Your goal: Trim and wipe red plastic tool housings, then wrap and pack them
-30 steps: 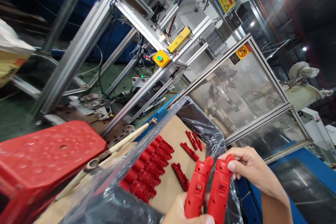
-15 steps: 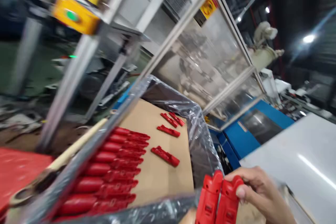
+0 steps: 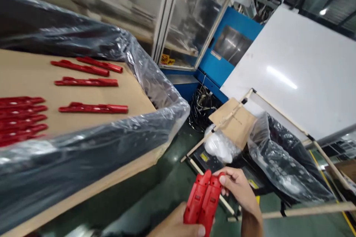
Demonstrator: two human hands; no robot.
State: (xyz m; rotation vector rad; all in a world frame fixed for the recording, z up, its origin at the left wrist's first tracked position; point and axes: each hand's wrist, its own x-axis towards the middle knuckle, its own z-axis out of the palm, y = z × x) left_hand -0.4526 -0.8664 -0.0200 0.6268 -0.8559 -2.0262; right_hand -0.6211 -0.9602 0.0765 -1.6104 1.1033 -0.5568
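Two red plastic parts [image 3: 201, 202], held side by side, stand upright at the bottom centre. My right hand [image 3: 239, 187] grips their top ends with the thumb pressed on one. My left hand [image 3: 174, 226] closes round their lower ends at the frame's bottom edge. To the left is a large cardboard box [image 3: 133, 163] lined with clear plastic [image 3: 150, 77]. On the cardboard sheet [image 3: 33, 66] inside it lie several more red parts [image 3: 93, 108], some loose and some in a tight row [image 3: 19, 118] at the far left.
A blue machine [image 3: 222, 55] with a clear guard panel [image 3: 191, 14] stands behind the box. A white table top [image 3: 294, 66] fills the right. Below it are a plastic-lined bin [image 3: 280, 155], a cardboard piece [image 3: 235, 120], wooden sticks [image 3: 300, 212] and a green floor [image 3: 172, 177].
The view has swung right and down, from the aluminium machine frame to the box corner, floor and white table. Both hands still hold the two red parts together.
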